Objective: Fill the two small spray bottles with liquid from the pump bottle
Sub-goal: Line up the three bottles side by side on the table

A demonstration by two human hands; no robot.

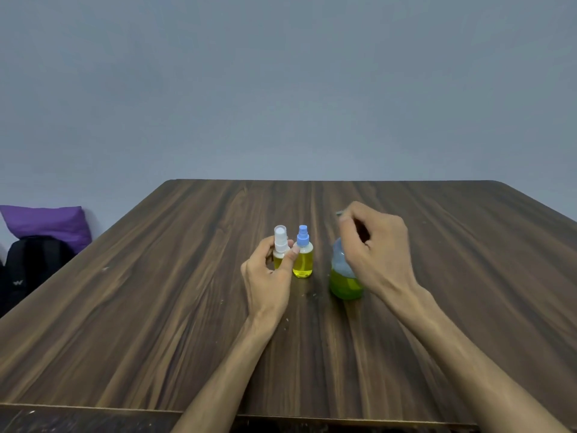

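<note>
At the middle of the frame the left hand (271, 270) curls its fingers and thumb around the white-capped spray bottle (280, 245), which stands upright on the wooden table (125, 307). Just to its right stands the blue-capped spray bottle (303, 254), holding yellow liquid. Right of centre, the right hand (374, 245) curls over the top of the pump bottle (345, 276), half full of green liquid, pinching its head
</note>
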